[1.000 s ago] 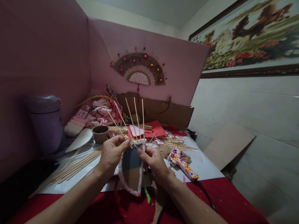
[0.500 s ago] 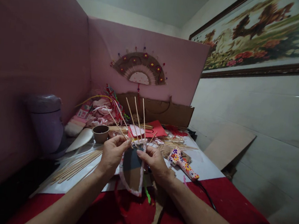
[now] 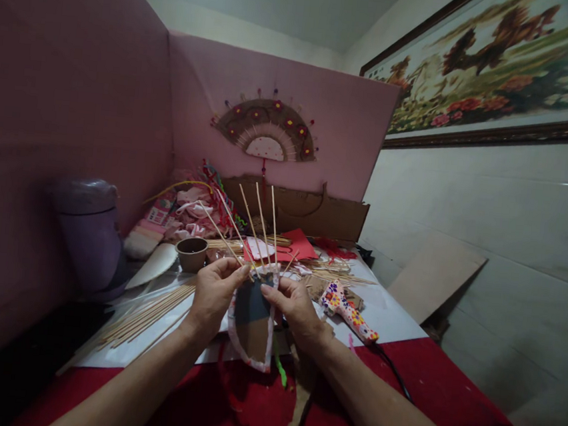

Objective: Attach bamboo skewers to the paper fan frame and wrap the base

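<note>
Both my hands hold a small cardboard piece [image 3: 252, 320] edged in white, upright above the table. Several thin wooden sticks [image 3: 257, 227] fan upward out of its top. My left hand [image 3: 213, 293] pinches the top left corner, where the sticks come out. My right hand [image 3: 294, 306] grips the right edge with thumb and fingers closed. Red and green strands hang below the piece.
Loose bamboo sticks [image 3: 146, 313] lie on the white sheet [image 3: 385, 313] at left. A flower-patterned glue gun [image 3: 349, 313] lies right of my hands. A brown cup [image 3: 191, 253], a purple bin [image 3: 88, 234], pink cloth, cardboard and a finished fan [image 3: 268, 131] on the pink board stand behind.
</note>
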Tool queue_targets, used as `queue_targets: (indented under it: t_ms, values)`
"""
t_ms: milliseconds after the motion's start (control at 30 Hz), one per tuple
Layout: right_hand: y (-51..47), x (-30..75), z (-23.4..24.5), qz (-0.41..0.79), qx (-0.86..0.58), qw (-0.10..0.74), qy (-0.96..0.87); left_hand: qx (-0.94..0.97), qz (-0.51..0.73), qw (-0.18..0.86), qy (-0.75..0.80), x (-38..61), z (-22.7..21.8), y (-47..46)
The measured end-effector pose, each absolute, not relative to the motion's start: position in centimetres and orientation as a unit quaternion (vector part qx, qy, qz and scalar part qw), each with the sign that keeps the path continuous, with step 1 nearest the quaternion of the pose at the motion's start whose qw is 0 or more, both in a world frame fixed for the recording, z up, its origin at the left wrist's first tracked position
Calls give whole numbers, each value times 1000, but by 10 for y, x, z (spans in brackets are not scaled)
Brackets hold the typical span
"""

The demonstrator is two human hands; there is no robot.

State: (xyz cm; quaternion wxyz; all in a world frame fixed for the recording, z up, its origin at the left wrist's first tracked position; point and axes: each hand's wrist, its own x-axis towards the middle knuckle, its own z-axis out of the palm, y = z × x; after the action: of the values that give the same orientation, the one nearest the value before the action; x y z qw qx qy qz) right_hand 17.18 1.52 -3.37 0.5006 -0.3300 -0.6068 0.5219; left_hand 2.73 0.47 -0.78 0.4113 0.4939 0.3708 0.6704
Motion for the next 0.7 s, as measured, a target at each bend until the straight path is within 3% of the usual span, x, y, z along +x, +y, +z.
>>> queue_targets:
  t_ms: [700]
  values:
    - [13,172,-32,524,-329,504,-603,479,632,466,392,27,-9,3]
